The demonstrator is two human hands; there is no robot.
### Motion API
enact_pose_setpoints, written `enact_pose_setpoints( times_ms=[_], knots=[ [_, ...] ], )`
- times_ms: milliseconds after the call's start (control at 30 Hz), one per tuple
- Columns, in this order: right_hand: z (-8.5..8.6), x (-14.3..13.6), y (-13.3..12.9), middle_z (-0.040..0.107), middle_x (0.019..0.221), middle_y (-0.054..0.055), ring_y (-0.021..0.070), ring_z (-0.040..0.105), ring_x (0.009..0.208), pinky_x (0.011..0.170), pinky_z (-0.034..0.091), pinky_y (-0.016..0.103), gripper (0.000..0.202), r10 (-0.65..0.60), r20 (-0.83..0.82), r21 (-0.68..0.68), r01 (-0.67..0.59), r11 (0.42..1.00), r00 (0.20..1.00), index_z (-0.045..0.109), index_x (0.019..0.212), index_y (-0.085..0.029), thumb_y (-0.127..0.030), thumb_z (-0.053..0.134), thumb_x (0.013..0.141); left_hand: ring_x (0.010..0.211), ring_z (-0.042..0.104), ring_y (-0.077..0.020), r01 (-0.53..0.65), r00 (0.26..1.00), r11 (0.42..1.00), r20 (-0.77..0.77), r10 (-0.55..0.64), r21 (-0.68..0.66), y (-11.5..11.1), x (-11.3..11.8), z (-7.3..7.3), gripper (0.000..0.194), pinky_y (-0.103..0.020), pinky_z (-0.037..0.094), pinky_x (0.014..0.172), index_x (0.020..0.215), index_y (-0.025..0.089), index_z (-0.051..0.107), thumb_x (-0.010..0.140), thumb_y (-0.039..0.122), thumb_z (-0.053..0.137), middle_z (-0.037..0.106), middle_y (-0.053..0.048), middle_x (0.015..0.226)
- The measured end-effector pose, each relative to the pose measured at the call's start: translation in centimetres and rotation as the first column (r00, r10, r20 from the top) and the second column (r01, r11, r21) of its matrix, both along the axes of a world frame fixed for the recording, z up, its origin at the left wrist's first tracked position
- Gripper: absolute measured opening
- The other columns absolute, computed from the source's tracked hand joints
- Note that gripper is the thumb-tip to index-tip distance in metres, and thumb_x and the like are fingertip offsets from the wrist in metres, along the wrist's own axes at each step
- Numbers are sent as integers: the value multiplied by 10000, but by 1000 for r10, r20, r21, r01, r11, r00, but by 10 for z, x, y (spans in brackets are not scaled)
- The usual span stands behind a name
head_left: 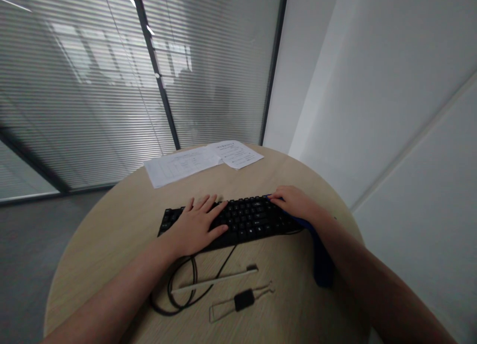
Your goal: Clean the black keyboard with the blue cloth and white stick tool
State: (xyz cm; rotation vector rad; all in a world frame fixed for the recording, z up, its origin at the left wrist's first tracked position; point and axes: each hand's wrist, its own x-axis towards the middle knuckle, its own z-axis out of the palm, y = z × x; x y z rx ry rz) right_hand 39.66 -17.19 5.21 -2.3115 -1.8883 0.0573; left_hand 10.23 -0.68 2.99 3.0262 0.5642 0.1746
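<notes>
On round pale-wood table [122, 224], left hand [197, 224] spread flat on black rectangular keyboard [246, 219], right hand [292, 201] pinching dark-blue cloth [321, 259] (fingers together).

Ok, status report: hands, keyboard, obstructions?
Left hand spread on keyboard. Right hand on blue cloth, keyboard's right end. Cable, brush nearby, off keys.

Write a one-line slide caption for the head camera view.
Left hand flat on a black keyboard, right hand on a blue cloth at its other end.
</notes>
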Motion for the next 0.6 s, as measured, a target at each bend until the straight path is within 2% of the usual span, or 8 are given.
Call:
enact_pose_setpoints(
  times_ms=[233, 400, 500, 600],
  knots=[
    [4, 15, -3, 718, 1072, 75, 186, 634, 1012, 866, 437, 255, 331, -116, 72, -58, 120, 991, 991, 769, 1066, -208, -325, 470, 984, 1472, 301, -405, -14, 1000, 1000, -11, 15, 17, -5, 2, 4, 709, -682, 195, 1165, 1561, 274, 358, 967, 660, 368, 319, -141, 1617],
    [5, 21, -6, 720, 1032, 66, 178, 634, 973, 850, 430, 251, 320, -41, 54, -57, 44, 997, 998, 772, 1035, -208, -331, 483, 979, 1472, 308, -395, -31, 999, 999, -19, 32, 15, -6, 1, 5, 712, -666, 207, 1171, 1559, 272, 363, 961, 658, 384, 336, -139, 1610],
    [5, 17, -5, 710, 1064, 61, 178, 625, 1012, 880, 430, 257, 335, -45, 55, 9, 44, 999, 997, 760, 1108, -234, -344, 466, 992, 1478, 297, -392, -36, 998, 999, -47, 36, 14, -7, 2, 7, 716, -664, 204, 1172, 1568, 266, 342, 966, 652, 375, 304, -147, 1622],
    [5, 11, -3, 704, 1075, 73, 182, 627, 1014, 875, 435, 262, 348, -50, 66, -20, 51, 999, 997, 757, 1129, -228, -340, 455, 997, 1476, 302, -393, -31, 998, 999, -46, 32, 14, -8, 2, 9, 712, -669, 201, 1170, 1569, 265, 339, 968, 647, 371, 301, -147, 1622]
  ],
)
